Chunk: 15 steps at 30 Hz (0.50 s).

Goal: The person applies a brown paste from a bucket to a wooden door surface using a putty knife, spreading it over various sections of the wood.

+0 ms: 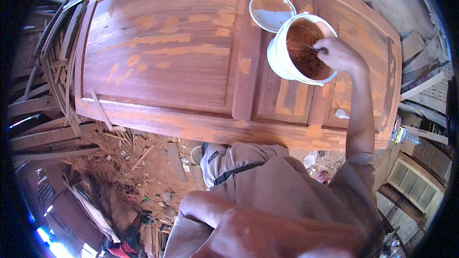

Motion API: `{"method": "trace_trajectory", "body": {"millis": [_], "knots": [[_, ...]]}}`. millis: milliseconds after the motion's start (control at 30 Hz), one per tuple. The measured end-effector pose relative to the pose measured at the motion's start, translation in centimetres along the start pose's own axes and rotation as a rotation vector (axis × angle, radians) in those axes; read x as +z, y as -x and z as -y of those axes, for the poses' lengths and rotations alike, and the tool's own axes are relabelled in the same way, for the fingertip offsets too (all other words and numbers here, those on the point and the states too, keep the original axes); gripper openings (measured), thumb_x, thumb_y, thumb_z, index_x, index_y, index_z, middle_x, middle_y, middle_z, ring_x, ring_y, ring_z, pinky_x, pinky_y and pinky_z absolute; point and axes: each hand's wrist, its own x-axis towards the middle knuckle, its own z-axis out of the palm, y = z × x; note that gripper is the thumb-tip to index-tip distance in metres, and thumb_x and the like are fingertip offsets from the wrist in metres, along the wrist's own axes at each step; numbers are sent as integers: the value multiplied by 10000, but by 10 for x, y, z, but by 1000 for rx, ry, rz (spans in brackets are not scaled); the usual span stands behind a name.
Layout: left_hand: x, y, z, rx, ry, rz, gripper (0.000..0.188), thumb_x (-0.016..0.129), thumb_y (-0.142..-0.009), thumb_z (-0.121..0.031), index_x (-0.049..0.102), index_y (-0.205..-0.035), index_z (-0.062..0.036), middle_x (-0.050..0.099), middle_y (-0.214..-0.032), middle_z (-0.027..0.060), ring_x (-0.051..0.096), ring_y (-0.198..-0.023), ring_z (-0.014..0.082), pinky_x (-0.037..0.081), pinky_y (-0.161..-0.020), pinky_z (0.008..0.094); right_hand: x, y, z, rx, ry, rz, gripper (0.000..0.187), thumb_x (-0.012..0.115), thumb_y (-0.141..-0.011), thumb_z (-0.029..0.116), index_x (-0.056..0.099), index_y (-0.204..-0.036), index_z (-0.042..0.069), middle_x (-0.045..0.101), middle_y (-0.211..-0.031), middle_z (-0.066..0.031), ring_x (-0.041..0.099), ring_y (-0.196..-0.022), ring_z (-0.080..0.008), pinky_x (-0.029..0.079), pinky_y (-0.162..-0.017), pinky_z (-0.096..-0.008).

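R hand [338,55] fingers closed on thin metal tool [313,48] dipped in round white plastic bucket [279,57] w/ gritty red-brown paste, tilted on panelled wooden door [181,67] patched orange, round lid [271,12] just beside; L hand unseen.

One view only — head-worn fisheye, looking steeply down from above the person's shoulders. The wooden door [191,57] fills the upper frame, close, its straight edges bowed toward the rim. The littered ground [143,172] lies farther below — dark corners at the lens edge.
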Motion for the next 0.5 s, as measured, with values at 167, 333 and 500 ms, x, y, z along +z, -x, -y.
{"method": "trace_trajectory", "body": {"millis": [167,333,500], "knots": [[-1,0,-5,4,-4,19,702,352,-883,-716,554,-957,-47,541,-846,81,471,-697,157,394,-651,306,-10,-11,7,156,25,-66,230,584,-838,144,687,-954,-26,669,-951,-264,672,-896,-374,519,-832,-449],[0,0,-9,20,-23,52,709,320,-882,-733,547,-937,-63,537,-845,79,467,-705,159,393,-654,309,2,-37,4,123,121,-139,208,581,-856,149,651,-918,-37,655,-922,-258,643,-863,-401,502,-793,-464],[-4,-4,-21,59,-74,52,717,288,-881,-750,539,-918,-79,532,-845,78,463,-712,161,391,-657,312,-14,-27,8,184,37,85,261,575,-867,147,664,-1049,-17,682,-909,-222,678,-769,-309,536,-684,-411]]}}
